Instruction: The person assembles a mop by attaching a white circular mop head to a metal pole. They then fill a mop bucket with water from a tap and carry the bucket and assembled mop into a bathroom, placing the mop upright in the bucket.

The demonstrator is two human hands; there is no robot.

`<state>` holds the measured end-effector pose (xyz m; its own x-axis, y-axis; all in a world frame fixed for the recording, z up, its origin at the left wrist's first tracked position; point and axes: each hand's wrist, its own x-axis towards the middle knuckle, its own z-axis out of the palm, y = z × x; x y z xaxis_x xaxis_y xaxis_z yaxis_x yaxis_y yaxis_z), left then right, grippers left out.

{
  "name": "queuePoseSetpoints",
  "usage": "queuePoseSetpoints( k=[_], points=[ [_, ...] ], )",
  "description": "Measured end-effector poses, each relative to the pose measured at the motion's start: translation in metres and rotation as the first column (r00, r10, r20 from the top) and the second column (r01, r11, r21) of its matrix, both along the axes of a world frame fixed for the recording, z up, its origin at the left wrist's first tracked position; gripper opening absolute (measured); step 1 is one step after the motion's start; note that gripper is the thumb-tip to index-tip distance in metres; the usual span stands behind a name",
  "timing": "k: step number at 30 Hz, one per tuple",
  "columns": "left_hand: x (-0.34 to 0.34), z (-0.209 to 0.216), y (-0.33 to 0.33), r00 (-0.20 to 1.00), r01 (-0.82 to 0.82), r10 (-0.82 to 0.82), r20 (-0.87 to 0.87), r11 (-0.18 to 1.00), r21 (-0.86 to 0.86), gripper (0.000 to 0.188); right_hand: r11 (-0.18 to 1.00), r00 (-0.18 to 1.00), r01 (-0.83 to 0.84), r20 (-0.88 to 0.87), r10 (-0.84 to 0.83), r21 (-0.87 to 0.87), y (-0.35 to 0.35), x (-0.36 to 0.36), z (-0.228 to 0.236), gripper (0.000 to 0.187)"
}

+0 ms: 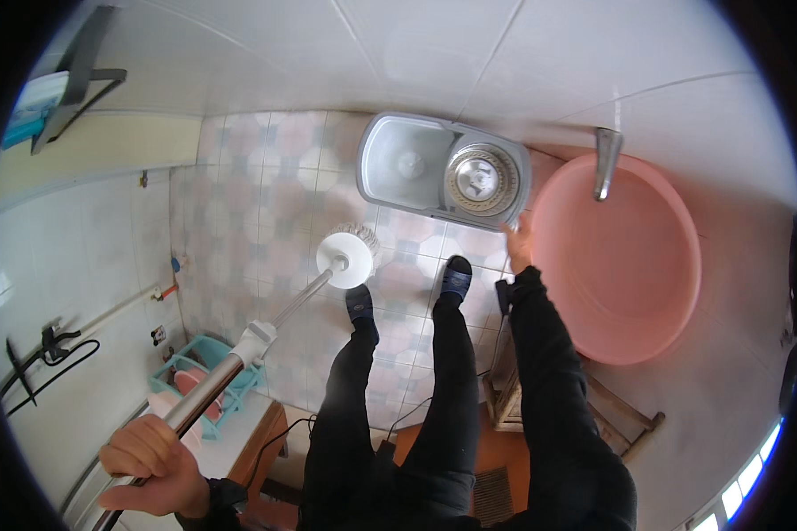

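My left hand (155, 469) is closed round the metal handle of a spin mop (250, 345), which slants up from the lower left. The mop's round white head (344, 259), with grey-white strands at its far side, is over the tiled floor near my left slipper. A grey mop bucket (407, 164) stands against the far wall, with a metal spin basket (480, 180) in its right half. At the bucket's near right corner is my right hand (520, 242), its thumb and fingers at the rim. The fingertips are partly hidden. This hand is also close beside a large pink basin (615, 265).
A metal tap (607, 164) juts from the wall over the basin. On the left are a turquoise dish rack (205, 376) with pink dishes, a pipe and a wall shelf (80, 80). Wooden furniture (624, 411) and dark cords lie near my legs.
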<state>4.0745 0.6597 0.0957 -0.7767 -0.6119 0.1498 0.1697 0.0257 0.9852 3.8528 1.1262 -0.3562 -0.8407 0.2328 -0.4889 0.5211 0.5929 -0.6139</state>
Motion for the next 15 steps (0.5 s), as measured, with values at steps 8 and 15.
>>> queuePoseSetpoints(
  k=[8, 15],
  points=[
    [-0.004, 0.080, -0.013, 0.949, 0.256, -0.229, -0.214, 0.961, 0.103, 0.057, 0.991, 0.973, -0.064, -0.230, 0.035, -0.120, -0.054, 0.111, 0.220, 0.049],
    [-0.047, 0.160, -0.002, 0.849, 0.484, -0.434, -0.302, 0.867, 0.114, 0.058, 0.952, 0.819, -0.211, -0.571, 0.050, -0.220, -0.081, 0.141, 0.498, 0.032]
  ],
)
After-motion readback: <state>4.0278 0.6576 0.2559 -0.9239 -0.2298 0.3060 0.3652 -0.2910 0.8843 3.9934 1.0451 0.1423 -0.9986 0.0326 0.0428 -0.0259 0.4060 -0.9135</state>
